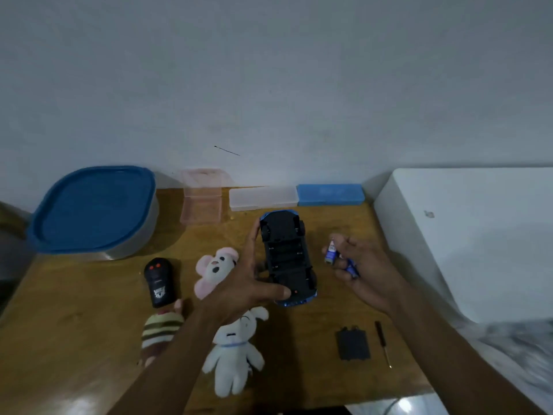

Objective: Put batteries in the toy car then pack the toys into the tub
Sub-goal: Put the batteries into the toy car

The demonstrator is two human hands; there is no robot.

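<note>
1. Blue plastic toy car lies upside down near the middle of the brown wooden table, its black underside up and the battery bay uncovered.
2. The left hand grips the toy car from its left side: the thumb presses on the near end and the spread fingers reach along the far side.
3. The right hand hovers just right of the car. Thumb and forefinger pinch one small blue cylindrical battery, and the remaining curled fingers hold more blue batteries against the palm.
4. The grey tub with a blue rounded lid stands closed at the far left of the table, well apart from the car.
5. Left of the car lie a black remote control and a pink-and-white plush toy. Nearer the person are a striped plush toy and a white plush animal, partly under the left forearm.
6. A flat black battery cover rests near the right forearm, with a thin black-handled screwdriver just beside it.
7. Along the wall sit a clear pink plastic box, a clear flat case and a blue flat case.
</note>
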